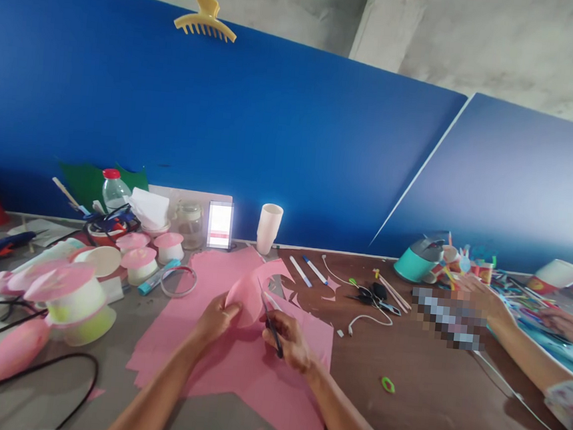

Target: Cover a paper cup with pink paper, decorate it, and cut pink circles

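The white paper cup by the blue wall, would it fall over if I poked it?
Probably yes. The white paper cup stands tall and narrow, upside down, and looks empty, so it likely weighs little and tips easily. Once on its side it would probably roll in a curve and squash if squeezed.

head cam | forward-down | close over table (pixel 421 401) | tilted
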`<state>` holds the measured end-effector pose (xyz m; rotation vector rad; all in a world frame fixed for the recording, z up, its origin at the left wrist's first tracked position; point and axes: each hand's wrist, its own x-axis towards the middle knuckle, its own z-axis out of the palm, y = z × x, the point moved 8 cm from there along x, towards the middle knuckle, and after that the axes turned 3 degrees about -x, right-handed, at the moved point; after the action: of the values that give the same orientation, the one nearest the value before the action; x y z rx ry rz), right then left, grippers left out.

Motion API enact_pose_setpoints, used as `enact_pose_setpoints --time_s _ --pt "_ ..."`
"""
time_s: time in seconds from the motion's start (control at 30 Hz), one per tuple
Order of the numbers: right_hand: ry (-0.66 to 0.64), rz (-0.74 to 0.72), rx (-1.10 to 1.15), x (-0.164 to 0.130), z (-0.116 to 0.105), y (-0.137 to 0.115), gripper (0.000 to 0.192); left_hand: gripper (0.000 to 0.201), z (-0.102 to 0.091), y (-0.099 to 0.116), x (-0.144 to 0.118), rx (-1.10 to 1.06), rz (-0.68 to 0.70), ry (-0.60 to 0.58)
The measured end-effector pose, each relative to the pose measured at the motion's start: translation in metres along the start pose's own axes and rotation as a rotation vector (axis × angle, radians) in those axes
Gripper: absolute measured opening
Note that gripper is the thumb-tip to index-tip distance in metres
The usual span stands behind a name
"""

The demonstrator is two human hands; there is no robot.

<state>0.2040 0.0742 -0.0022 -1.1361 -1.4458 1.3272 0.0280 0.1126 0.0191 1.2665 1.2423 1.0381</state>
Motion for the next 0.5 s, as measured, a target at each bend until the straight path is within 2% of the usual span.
enact_pose_setpoints --time_s 0.17,0.3,0.5 --pt "-0.016 0.012 -0.02 0.0045 0.0019 0.0055 0.04 0.028 0.0025 0.0054 0.0 0.043 0.016 -0.029" --pt "-0.027 0.024 -0.004 0.0041 0.003 0.0058 0.04 0.026 0.0019 0.005 0.0013 0.057 0.027 -0.023" --pt "-0.044 0.044 0.019 0.0045 0.0037 0.0068 0.041 0.028 0.0056 -0.0031 0.0032 0.016 0.022 -0.08"
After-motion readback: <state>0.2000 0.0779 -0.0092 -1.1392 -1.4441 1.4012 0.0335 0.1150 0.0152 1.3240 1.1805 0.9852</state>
